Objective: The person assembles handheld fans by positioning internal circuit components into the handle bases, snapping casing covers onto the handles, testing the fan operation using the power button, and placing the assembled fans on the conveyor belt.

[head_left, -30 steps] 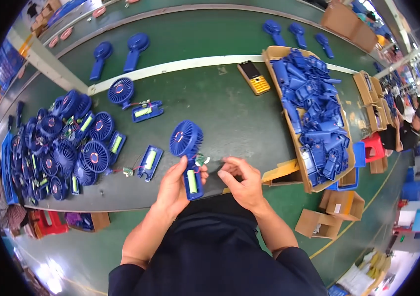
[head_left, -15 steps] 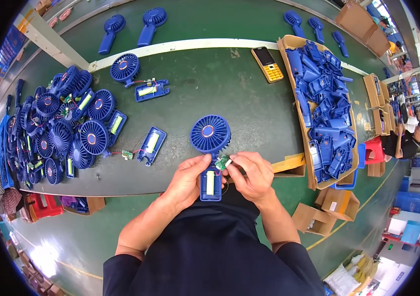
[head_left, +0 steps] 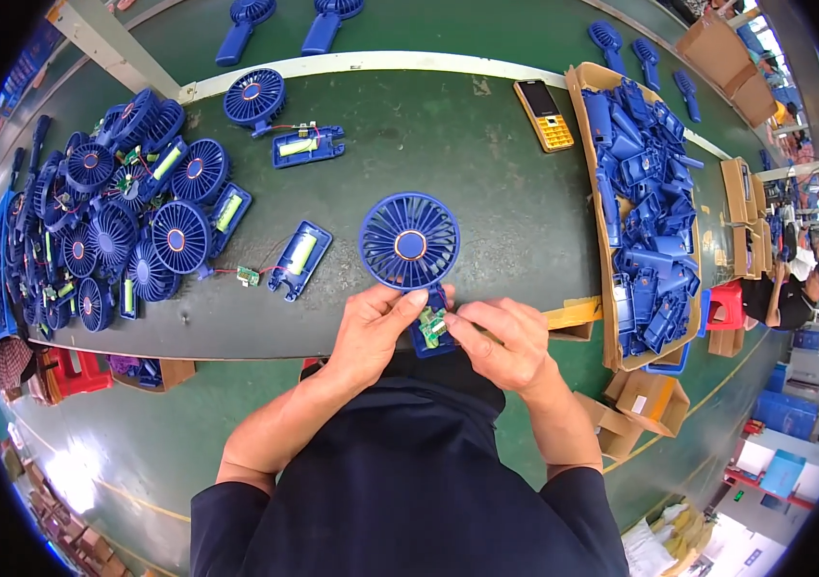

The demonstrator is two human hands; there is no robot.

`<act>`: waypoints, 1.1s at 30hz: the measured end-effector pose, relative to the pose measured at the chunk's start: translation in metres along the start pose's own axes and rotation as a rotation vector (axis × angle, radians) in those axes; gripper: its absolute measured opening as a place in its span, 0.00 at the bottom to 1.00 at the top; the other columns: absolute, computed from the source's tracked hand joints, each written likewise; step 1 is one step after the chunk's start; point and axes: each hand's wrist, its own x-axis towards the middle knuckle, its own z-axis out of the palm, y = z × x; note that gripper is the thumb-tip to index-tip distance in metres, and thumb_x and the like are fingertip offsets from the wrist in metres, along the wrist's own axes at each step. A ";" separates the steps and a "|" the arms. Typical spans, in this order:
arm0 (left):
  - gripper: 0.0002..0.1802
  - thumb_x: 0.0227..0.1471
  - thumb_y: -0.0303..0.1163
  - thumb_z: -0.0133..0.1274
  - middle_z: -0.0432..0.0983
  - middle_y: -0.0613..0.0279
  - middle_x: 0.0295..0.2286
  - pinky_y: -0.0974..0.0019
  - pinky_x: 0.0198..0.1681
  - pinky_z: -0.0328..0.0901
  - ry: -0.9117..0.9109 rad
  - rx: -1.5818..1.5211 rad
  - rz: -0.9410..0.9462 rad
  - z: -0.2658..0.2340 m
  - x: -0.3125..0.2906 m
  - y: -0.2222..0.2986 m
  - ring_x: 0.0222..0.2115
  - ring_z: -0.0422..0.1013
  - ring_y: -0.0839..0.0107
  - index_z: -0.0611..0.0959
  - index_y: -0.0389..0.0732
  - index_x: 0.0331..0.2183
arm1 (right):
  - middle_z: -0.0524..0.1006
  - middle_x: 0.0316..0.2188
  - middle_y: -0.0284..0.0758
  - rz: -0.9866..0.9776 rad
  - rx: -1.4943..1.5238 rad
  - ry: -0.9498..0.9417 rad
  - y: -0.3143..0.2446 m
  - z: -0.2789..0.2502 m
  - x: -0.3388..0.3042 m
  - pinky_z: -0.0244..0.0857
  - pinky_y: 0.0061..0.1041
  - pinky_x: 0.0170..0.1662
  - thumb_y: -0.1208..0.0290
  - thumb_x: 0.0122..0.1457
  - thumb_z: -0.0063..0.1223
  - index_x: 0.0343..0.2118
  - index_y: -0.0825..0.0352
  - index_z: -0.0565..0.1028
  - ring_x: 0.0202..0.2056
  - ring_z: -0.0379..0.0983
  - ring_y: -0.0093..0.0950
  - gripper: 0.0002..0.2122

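A blue handheld fan [head_left: 409, 244] is held in front of me, its round grille pointing away from my body. My left hand [head_left: 369, 332] is closed round the fan's neck, thumb on top. A small green circuit board [head_left: 434, 327] lies over the fan's open handle, and its battery is hidden from view. My right hand [head_left: 504, 341] is pinched at the board's right edge, fingertips against it. Left of the fan, an opened handle half with a pale green battery [head_left: 302, 252] lies on the table, wired to a loose board [head_left: 249, 276].
Many blue fans [head_left: 116, 231] are heaped on the left of the dark green table [head_left: 486, 192]. One more opened fan [head_left: 254, 96] lies farther back. A yellow phone [head_left: 546, 117] sits beside a cardboard box [head_left: 609, 317] full of blue handle covers. Finished-looking fans [head_left: 236, 34] rest beyond the white rail.
The fan head has tilted up to face me more and looks larger. The board has moved down over the handle, covering the battery. My view has shifted slightly.
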 end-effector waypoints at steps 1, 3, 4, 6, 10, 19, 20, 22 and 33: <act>0.17 0.67 0.33 0.51 0.82 0.52 0.45 0.63 0.53 0.71 0.001 -0.002 -0.003 0.002 0.000 0.002 0.46 0.77 0.69 0.82 0.30 0.48 | 0.79 0.37 0.34 0.002 0.001 -0.003 0.000 0.002 -0.002 0.68 0.24 0.25 0.78 0.44 0.62 0.41 0.67 0.81 0.25 0.75 0.28 0.17; 0.17 0.67 0.33 0.51 0.82 0.52 0.45 0.62 0.52 0.72 0.003 -0.014 0.030 0.005 0.001 0.004 0.45 0.77 0.69 0.82 0.30 0.48 | 0.80 0.38 0.35 0.000 0.044 0.031 -0.001 0.007 -0.003 0.69 0.23 0.25 0.78 0.43 0.62 0.40 0.67 0.82 0.25 0.75 0.27 0.16; 0.17 0.67 0.33 0.51 0.82 0.52 0.45 0.62 0.52 0.72 0.006 -0.017 0.029 0.003 0.002 0.004 0.45 0.77 0.69 0.82 0.30 0.48 | 0.80 0.38 0.35 0.001 0.046 0.028 -0.002 0.007 -0.004 0.69 0.23 0.25 0.78 0.43 0.62 0.40 0.67 0.82 0.25 0.75 0.27 0.16; 0.17 0.66 0.34 0.53 0.83 0.57 0.43 0.67 0.47 0.73 -0.010 -0.010 -0.055 -0.001 0.004 0.003 0.41 0.78 0.75 0.83 0.30 0.48 | 0.81 0.39 0.36 0.060 0.057 -0.046 -0.003 0.007 -0.005 0.70 0.23 0.25 0.80 0.43 0.63 0.38 0.67 0.81 0.25 0.77 0.27 0.15; 0.17 0.67 0.35 0.52 0.83 0.60 0.40 0.69 0.44 0.73 -0.009 -0.034 -0.110 -0.002 0.005 0.006 0.38 0.77 0.76 0.84 0.30 0.46 | 0.82 0.37 0.35 0.152 0.134 -0.032 -0.005 0.015 -0.006 0.69 0.23 0.24 0.83 0.46 0.67 0.36 0.67 0.81 0.25 0.79 0.27 0.12; 0.21 0.70 0.41 0.45 0.80 0.56 0.43 0.58 0.52 0.73 -0.158 -0.128 -0.295 -0.021 0.011 0.002 0.45 0.77 0.68 0.79 0.32 0.48 | 0.79 0.33 0.37 0.462 0.205 -0.236 -0.011 0.011 0.003 0.73 0.29 0.28 0.82 0.51 0.65 0.34 0.69 0.78 0.27 0.79 0.34 0.08; 0.21 0.70 0.41 0.45 0.80 0.56 0.43 0.58 0.52 0.73 -0.152 -0.133 -0.295 -0.022 0.011 0.002 0.45 0.77 0.68 0.79 0.32 0.48 | 0.78 0.34 0.37 0.453 0.172 -0.225 -0.011 0.011 0.004 0.73 0.31 0.28 0.81 0.53 0.64 0.34 0.69 0.78 0.27 0.79 0.34 0.07; 0.21 0.70 0.41 0.45 0.80 0.56 0.44 0.58 0.52 0.73 -0.160 -0.123 -0.308 -0.021 0.011 0.002 0.45 0.77 0.68 0.79 0.31 0.49 | 0.77 0.35 0.36 0.445 0.140 -0.220 -0.010 0.011 0.005 0.72 0.32 0.27 0.81 0.54 0.63 0.34 0.68 0.78 0.26 0.78 0.34 0.06; 0.22 0.70 0.42 0.44 0.79 0.57 0.45 0.58 0.52 0.73 -0.176 -0.135 -0.322 -0.018 0.011 0.006 0.46 0.77 0.67 0.79 0.31 0.49 | 0.76 0.34 0.39 0.428 0.011 -0.318 -0.012 0.007 0.016 0.73 0.32 0.30 0.84 0.50 0.64 0.33 0.69 0.78 0.29 0.78 0.37 0.08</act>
